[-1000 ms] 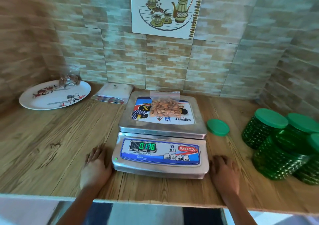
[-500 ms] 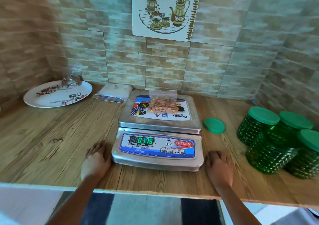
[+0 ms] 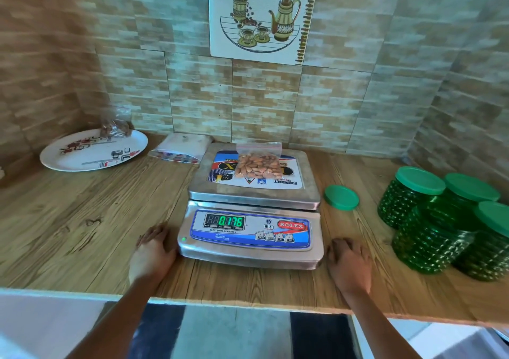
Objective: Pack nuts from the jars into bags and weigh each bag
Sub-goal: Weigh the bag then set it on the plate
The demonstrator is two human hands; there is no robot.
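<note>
A clear bag of almonds (image 3: 258, 163) lies on the steel pan of the electronic scale (image 3: 252, 196), whose green display reads 0.176. My left hand (image 3: 153, 251) rests flat on the wooden counter beside the scale's left front corner. My right hand (image 3: 348, 263) rests flat on the counter at the scale's right front corner. Neither hand holds anything. Several green jars (image 3: 432, 237) stand at the right, most with green lids. A loose green lid (image 3: 341, 197) lies between the scale and the jars.
A white patterned plate (image 3: 91, 152) sits at the back left with a small filled bag (image 3: 114, 128) on its far rim. A pack of bags (image 3: 180, 149) lies behind the scale's left side. Tiled walls close the back and both sides. The counter edge (image 3: 248, 302) runs near me.
Both hands stay resting beside the scale. The display reading flickered from 0.176 to 0.175 and back to 0.176. Only the camera view shifted slightly.
</note>
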